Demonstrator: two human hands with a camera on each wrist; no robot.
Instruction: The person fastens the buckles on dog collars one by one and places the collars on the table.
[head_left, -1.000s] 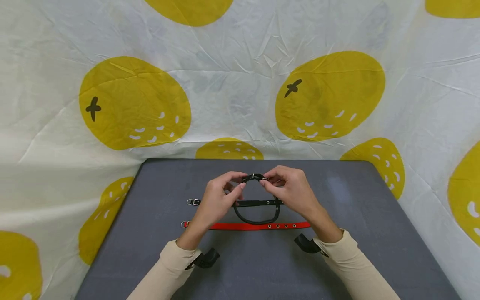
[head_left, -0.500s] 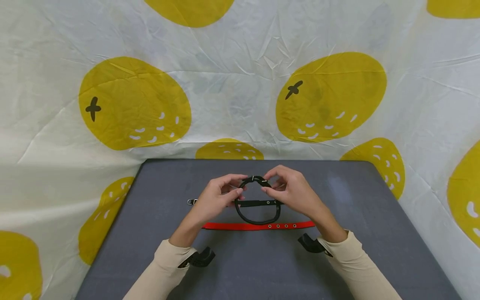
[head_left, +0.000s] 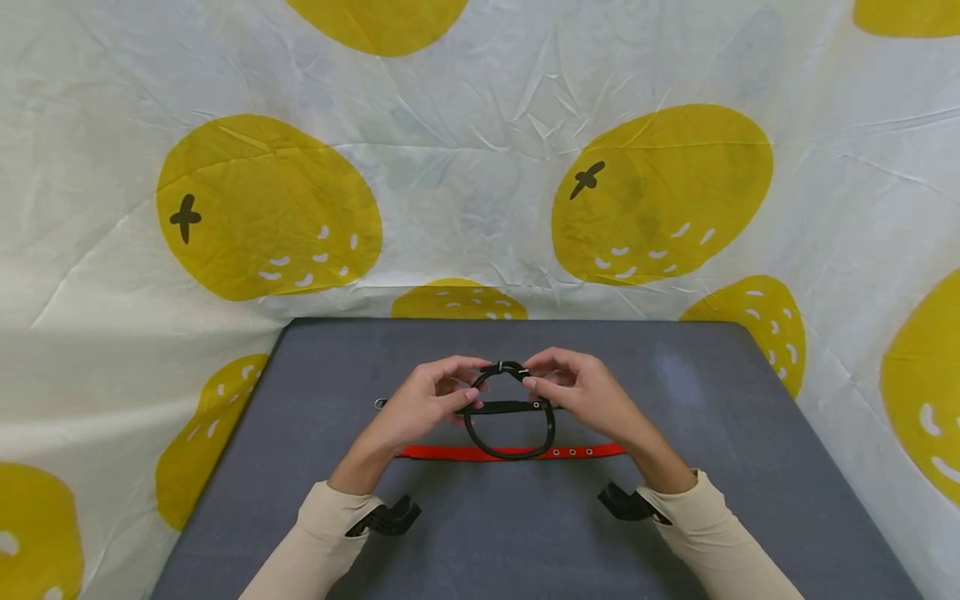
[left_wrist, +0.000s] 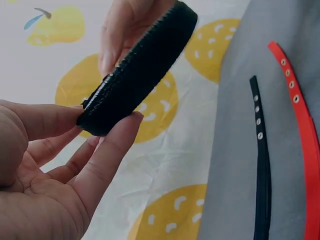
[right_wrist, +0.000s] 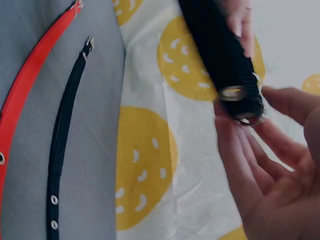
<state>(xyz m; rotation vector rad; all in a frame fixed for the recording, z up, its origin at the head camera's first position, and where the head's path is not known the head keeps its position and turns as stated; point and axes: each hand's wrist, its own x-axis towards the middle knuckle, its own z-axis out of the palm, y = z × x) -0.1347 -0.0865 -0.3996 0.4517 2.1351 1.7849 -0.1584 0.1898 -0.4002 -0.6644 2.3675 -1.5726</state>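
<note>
Both hands hold up a black collar (left_wrist: 145,65), its strap closed into a round loop with a buckle at the top. On its left side, my left hand (head_left: 423,402) pinches the strap between thumb and fingers. My right hand (head_left: 588,385) pinches the other side beside the buckle, where the right wrist view shows a metal eyelet (right_wrist: 233,93) in the strap. Behind the loop, a second black collar (left_wrist: 263,175) lies stretched out flat. Nearer to me is a red collar (head_left: 450,452), also flat, with metal eyelets along its right end.
The two flat collars lie side by side across a grey table (head_left: 510,533). Behind the table hangs a white cloth (head_left: 465,192) printed with yellow fruit. A black wrist mount (head_left: 397,517) sticks out from each cuff.
Both hands have come down slightly, and the collar loop has dropped a little with them. My left hand's grip has spread along the strap's left side, and the loop looks rounder.
</note>
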